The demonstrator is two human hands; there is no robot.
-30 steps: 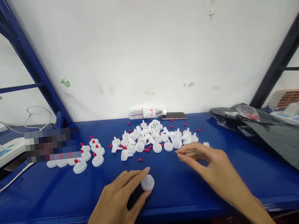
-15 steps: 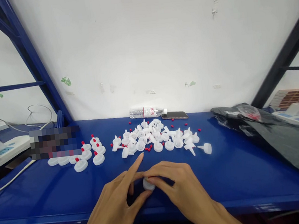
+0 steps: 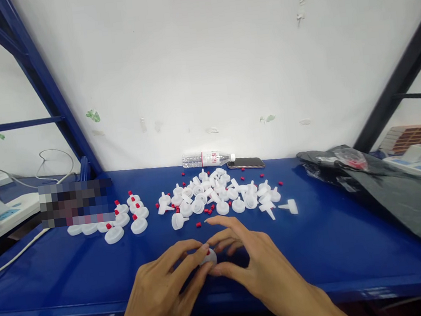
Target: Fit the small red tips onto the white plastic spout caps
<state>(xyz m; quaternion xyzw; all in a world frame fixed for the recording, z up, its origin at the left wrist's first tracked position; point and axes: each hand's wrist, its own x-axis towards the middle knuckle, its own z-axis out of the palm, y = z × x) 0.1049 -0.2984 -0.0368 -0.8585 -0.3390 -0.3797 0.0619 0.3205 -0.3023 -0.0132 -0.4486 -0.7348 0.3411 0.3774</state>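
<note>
Two hands: the left hand [image 3: 160,285] and right hand [image 3: 272,272] are meeting at the near middle of the blue worktop [image 3: 338,245].
Left fingers: they are closing around a white cap [image 3: 212,258], pinching it, with a fingertip covering part of its top.
Right fingers: they are curving half open around the cap's right side, the forefinger lifting clear; whether the others are pressing on it, I cannot tell.
White cap: it is sitting low between the hands, a red tip [image 3: 208,252] showing at its top.
Loose red piece [image 3: 198,225]: it is lying just beyond the hands, beside the raised right forefinger.
Heap of white caps [image 3: 223,208]: it is spreading across the far middle, red pieces scattering around it.
Red-tipped caps [image 3: 114,235]: they are standing in a group on the left.
Far edge: a clear bottle [image 3: 206,158] is lying beside a phone [image 3: 247,163].
Right side: a dark plastic bag [image 3: 394,203] is sprawling.
Tip risk: the red tip could be leaning or popping off, if it is seating crookedly and the fingers are pushing from one side.
Slip risk: the smooth cap could be skidding away, if the left pinch is loosening.
Roll risk: the loose red piece could be rolling off, if the right forefinger is brushing it.
</note>
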